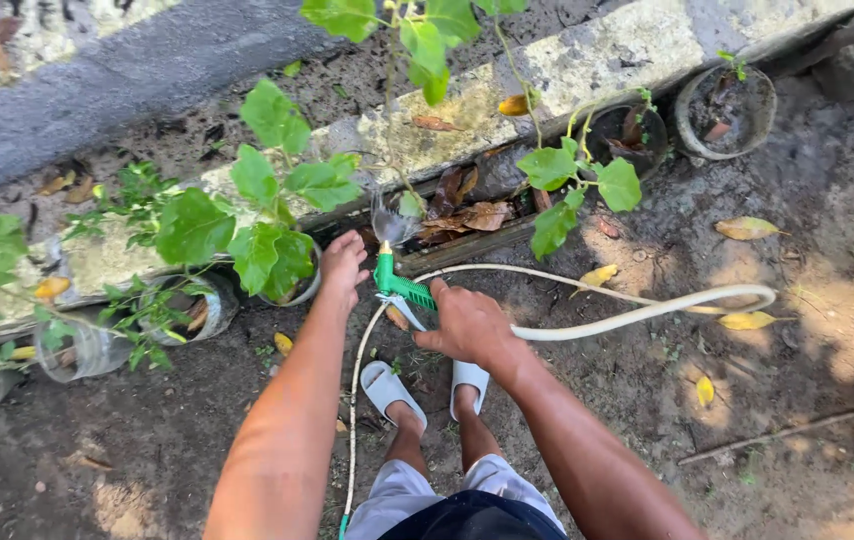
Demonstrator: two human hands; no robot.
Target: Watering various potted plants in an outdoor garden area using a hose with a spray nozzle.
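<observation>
Head view, nearest the camera: dark shorts and light trousers are seen at the bottom edge, with two pale slippers (387, 388) planted on damp soil.
Right hand (467, 325): closed around the grip of a green spray nozzle (399, 285), its trigger lever seen beneath the fingers.
Left hand (343, 263): stretched forward just left of the nozzle's tip, fingers loosely curled, nothing gripped; actual contact with the nozzle cannot be told.
Spray: a small fan of water (391, 222) is thrown from the tip toward a trough of dry brown leaves (467, 212).
Hose (647, 312): a pale line is looped away to the right over the soil, and back down between the feet.
Plants: a leafy green shrub (267, 235) is set in a pot just left of the left hand.
Background: round soil-filled pots (726, 110) are lined along a weathered concrete kerb (587, 55).
</observation>
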